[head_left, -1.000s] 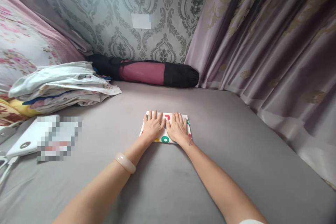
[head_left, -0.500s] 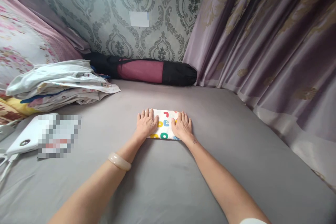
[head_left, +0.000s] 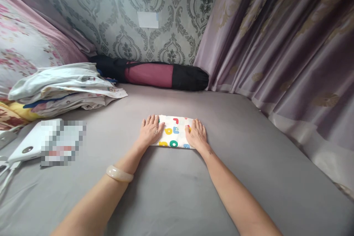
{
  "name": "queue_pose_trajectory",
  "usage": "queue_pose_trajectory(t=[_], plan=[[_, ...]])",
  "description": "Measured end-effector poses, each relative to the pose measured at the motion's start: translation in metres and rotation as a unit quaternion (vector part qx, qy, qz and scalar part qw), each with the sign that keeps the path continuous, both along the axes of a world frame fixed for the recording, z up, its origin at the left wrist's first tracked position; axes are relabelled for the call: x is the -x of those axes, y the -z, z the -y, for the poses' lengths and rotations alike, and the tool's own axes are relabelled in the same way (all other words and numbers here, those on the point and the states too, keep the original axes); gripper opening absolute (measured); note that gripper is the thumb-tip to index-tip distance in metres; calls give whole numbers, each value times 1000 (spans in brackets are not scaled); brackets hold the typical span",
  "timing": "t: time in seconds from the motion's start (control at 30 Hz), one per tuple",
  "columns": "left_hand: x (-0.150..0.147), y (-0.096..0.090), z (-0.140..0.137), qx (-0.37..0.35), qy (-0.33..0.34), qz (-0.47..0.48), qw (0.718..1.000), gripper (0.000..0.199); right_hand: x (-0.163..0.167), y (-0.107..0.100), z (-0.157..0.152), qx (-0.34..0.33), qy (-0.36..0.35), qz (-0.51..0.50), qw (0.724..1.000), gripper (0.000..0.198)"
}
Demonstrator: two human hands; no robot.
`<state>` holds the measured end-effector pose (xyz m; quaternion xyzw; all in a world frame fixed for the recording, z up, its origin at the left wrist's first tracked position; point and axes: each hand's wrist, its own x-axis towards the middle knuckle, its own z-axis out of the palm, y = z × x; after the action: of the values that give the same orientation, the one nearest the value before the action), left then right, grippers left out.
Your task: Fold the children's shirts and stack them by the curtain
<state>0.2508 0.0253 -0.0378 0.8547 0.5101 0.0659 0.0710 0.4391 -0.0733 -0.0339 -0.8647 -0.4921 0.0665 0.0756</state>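
Note:
A small folded white cloth (head_left: 174, 135) printed with coloured shapes lies flat on the grey bed sheet (head_left: 177, 191). My left hand (head_left: 151, 130) rests palm down on the cloth's left end, fingers spread. My right hand (head_left: 197, 134) lies flat on its right end in the same way. The middle of the cloth shows between the two hands. A pale bangle (head_left: 118, 173) sits on my left forearm.
A pile of folded clothes (head_left: 65, 86) lies at the left. A red and black roll bag (head_left: 155, 74) rests against the patterned wall. Purple curtains (head_left: 282, 51) hang along the right. A white power bank (head_left: 27, 145) with cable sits at the far left.
Both hands have slid apart from the middle of the cloth toward its two ends, which uncovers the centre of the print.

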Motion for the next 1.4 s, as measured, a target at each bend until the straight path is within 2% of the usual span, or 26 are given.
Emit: queue_pose_trajectory(t=[0.17,0.3,0.53,0.7,0.93,1.03,1.2,1.4], plan=[[-3,-7,-1,-11,4,-1,1000,61,1,-6,0,-15,-31,16,999,62],[-10,-7,1,-37,33,7,999,57,6,-10,-2,-33,-71,28,997,61],[-14,2,2,-9,33,0,999,59,9,-5,-4,-11,-51,-2,999,61],[-14,3,2,-3,28,6,1000,60,9,-5,-4,-7,-51,0,999,61],[-14,0,4,-12,28,12,999,58,8,-7,-4,4,-54,7,998,61],[-15,-1,6,-44,30,14,998,55,11,-11,-5,0,-57,11,998,60],[-23,-2,15,-102,69,29,992,53,24,-11,-9,-25,-87,13,996,60],[-31,2,19,-59,128,5,990,51,30,-2,-11,-25,-91,11,995,57]])
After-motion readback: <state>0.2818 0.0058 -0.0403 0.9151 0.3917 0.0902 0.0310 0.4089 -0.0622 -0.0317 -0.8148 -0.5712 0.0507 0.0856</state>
